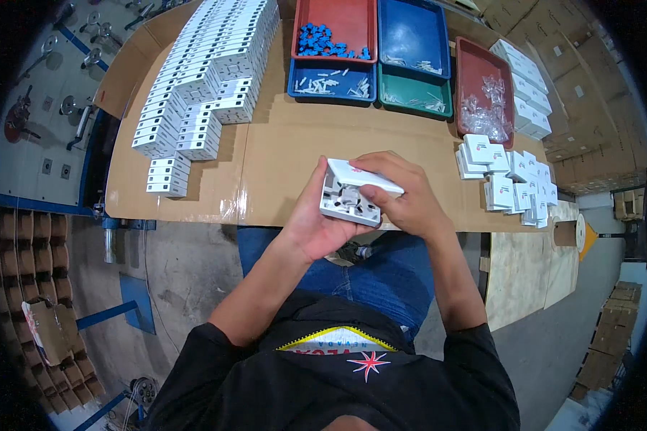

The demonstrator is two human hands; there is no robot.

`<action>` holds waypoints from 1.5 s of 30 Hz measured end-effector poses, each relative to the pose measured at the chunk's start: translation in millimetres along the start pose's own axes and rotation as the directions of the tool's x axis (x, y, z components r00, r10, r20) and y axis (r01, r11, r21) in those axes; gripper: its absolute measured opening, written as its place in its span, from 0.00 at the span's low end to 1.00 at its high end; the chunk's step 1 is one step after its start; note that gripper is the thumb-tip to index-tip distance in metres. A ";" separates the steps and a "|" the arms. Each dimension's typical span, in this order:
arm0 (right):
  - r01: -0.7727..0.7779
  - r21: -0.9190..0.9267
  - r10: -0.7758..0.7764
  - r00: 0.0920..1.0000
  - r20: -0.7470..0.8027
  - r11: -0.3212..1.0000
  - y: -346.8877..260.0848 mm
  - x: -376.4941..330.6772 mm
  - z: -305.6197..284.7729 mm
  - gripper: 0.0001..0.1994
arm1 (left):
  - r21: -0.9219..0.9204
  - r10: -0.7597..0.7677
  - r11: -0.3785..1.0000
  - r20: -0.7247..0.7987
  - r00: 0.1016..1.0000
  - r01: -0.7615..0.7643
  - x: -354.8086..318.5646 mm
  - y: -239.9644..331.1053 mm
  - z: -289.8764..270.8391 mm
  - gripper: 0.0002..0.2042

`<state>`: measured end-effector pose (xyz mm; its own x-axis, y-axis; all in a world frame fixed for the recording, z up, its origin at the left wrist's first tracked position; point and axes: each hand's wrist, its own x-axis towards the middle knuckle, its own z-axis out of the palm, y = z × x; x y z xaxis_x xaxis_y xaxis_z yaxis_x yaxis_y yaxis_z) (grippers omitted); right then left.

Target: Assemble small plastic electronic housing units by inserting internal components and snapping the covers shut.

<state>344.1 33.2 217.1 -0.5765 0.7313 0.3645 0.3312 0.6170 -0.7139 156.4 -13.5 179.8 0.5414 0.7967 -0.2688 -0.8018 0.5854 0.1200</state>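
Observation:
Near the front edge of the table, my left hand (306, 230) holds a square white plastic housing (346, 209) from the left and below. Its inside faces up, showing white moulded parts and dark spots too small to name. My right hand (415, 200) grips a flat white cover (361, 177) with small red print, thumb underneath and fingers on top. The cover is tilted over the far side of the housing, leaving a gap toward me. Whether the two touch at the back cannot be told.
Tall stacks of white housings (167, 129) stand at the left. Behind the hands, red, blue and green trays (323, 11) hold blue pieces and small pale parts. Clear plastic pieces lie in a dark red tray (467, 57). Closed white units (501, 192) are piled at the right.

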 end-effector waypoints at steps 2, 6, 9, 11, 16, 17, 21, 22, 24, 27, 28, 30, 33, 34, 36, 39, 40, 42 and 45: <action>-0.029 0.047 0.027 0.999 0.035 0.998 -4.6 1.3 -6.0 0.17 | -0.019 -0.009 1.000 -0.003 1.000 0.008 -0.9 -3.7 0.3 0.33; -0.078 0.041 0.077 0.997 0.023 0.996 -6.3 1.6 -2.4 0.16 | -0.003 0.012 1.000 -0.049 0.999 -0.013 1.1 -6.9 -0.2 0.33; -0.047 0.069 0.055 0.991 -0.121 0.997 5.1 -1.9 2.3 0.16 | 0.033 0.025 0.999 -0.002 1.000 -0.025 4.9 -4.7 -11.9 0.34; -0.148 0.112 0.179 0.910 -0.373 0.983 20.1 -5.1 3.1 0.16 | 0.092 0.039 0.995 -0.023 0.999 -0.037 8.9 -3.5 -15.5 0.32; -0.348 0.468 0.573 0.627 -0.528 0.812 85.6 -30.2 30.0 0.15 | 0.497 0.215 0.864 -0.234 0.948 -0.073 29.6 3.1 -57.5 0.25; -0.315 0.560 0.629 0.548 -0.552 0.766 98.2 -32.8 40.1 0.15 | 0.646 0.298 0.760 -0.251 0.921 -0.070 36.7 9.1 -89.7 0.23; -0.441 0.701 0.808 0.477 -0.347 0.561 132.0 -63.8 68.0 0.23 | 0.883 0.525 0.469 -0.307 0.794 0.031 47.2 14.6 -100.4 0.28; -0.442 0.702 0.811 0.470 -0.350 0.559 139.5 -71.4 73.9 0.23 | 0.883 0.519 0.468 -0.308 0.797 0.036 52.0 14.7 -107.4 0.28; -0.387 0.745 0.831 0.375 -0.411 0.543 140.5 -75.5 86.2 0.24 | 1.000 0.642 0.021 -0.016 0.766 0.003 58.7 17.6 -115.4 0.42; -0.422 0.672 0.792 0.373 -0.483 0.608 150.4 -90.0 101.0 0.24 | 0.971 0.598 -0.236 0.116 0.793 0.036 55.8 18.6 -121.5 0.52; -0.493 0.584 0.765 0.401 -0.504 0.644 150.5 -98.6 104.1 0.24 | 0.934 0.570 -0.357 0.191 0.799 0.031 56.5 18.9 -122.0 0.53; -0.620 0.432 0.753 0.487 -0.444 0.655 108.6 -96.6 95.1 0.24 | 0.908 0.559 -0.409 0.169 0.812 0.092 50.3 29.1 -127.5 0.53; -0.800 0.048 0.771 0.558 -0.307 0.598 73.4 -93.0 63.4 0.24 | 0.829 0.506 -0.550 0.237 0.829 0.098 51.2 37.6 -131.0 0.52; -0.833 -0.163 0.800 0.552 -0.233 0.528 68.7 -94.8 55.9 0.24 | 0.770 0.469 -0.635 0.322 0.822 0.061 49.8 39.2 -132.9 0.51; -0.844 -0.162 0.822 0.536 -0.192 0.512 73.1 -98.5 42.6 0.24 | 0.739 0.448 -0.670 0.333 0.830 0.065 48.8 40.3 -125.5 0.51; -0.443 -0.269 0.391 0.892 -0.226 0.855 99.7 -110.6 45.7 0.23 | 0.759 0.449 -0.648 0.315 0.836 0.062 46.7 42.7 -127.9 0.50; -0.407 -0.300 0.373 0.913 -0.167 0.863 107.2 -112.2 49.2 0.24 | 0.807 0.465 -0.589 0.293 0.836 0.045 45.9 43.9 -130.1 0.49; -0.366 -0.328 0.351 0.930 -0.104 0.871 123.0 -115.9 50.9 0.25 | 0.810 0.444 -0.586 0.312 0.840 0.009 45.3 44.9 -129.5 0.48; -0.413 -0.304 0.401 0.910 -0.104 0.859 143.6 -120.0 48.0 0.25 | 0.796 0.414 -0.603 0.355 0.838 -0.040 43.6 45.2 -132.4 0.47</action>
<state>425.0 20.2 42.1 -0.3141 0.9432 0.1081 0.7495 0.3163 -0.5815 110.3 27.7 47.0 0.2120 0.9634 0.1640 0.6637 -0.2651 0.6994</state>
